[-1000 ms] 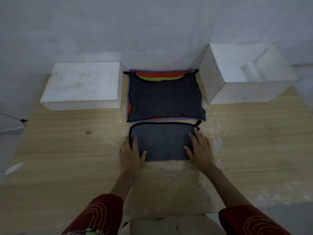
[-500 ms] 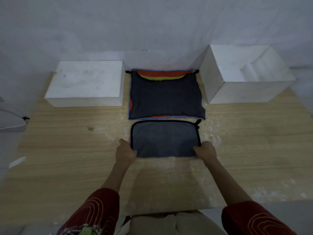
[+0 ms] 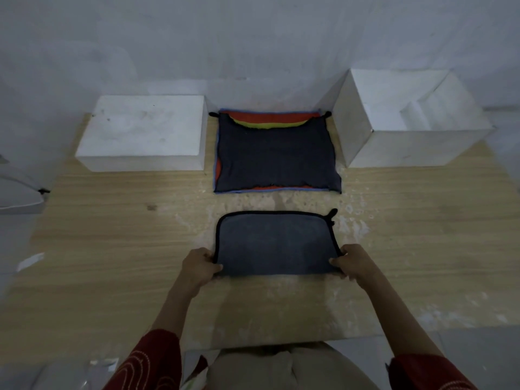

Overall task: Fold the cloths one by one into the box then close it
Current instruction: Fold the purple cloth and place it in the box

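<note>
From the head view, a folded grey cloth point(image 3: 275, 243) lies flat on the table point(image 3: 112, 235), near the front edge. The left hand point(image 3: 197, 267) pinches its near left corner and the right hand point(image 3: 356, 266) pinches its near right corner, fingers curled on the hem. Behind it lies a stack point(image 3: 275, 159) of cloths, between a white block point(image 3: 143, 133) on the left and the open box point(image 3: 394, 147) on the right.
</note>
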